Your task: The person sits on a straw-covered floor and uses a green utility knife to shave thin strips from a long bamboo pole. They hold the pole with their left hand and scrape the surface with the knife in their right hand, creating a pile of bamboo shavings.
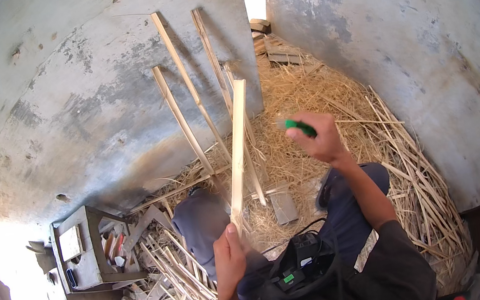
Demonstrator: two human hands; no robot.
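My left hand is closed around the lower end of a pale wooden strip, which slants up and away in front of my knees. To the right of the strip, and apart from it, my right hand is raised and closed on a green-handled tool. The tool's working end is blurred, so its kind is unclear. Beyond the held strip, several long wooden strips lean against the grey wall.
Straw-like shavings cover the floor ahead. Thin split sticks lie heaped along the right wall; more sticks lie at my left. A small worn wooden cabinet stands far left. A flat grey block lies between my feet.
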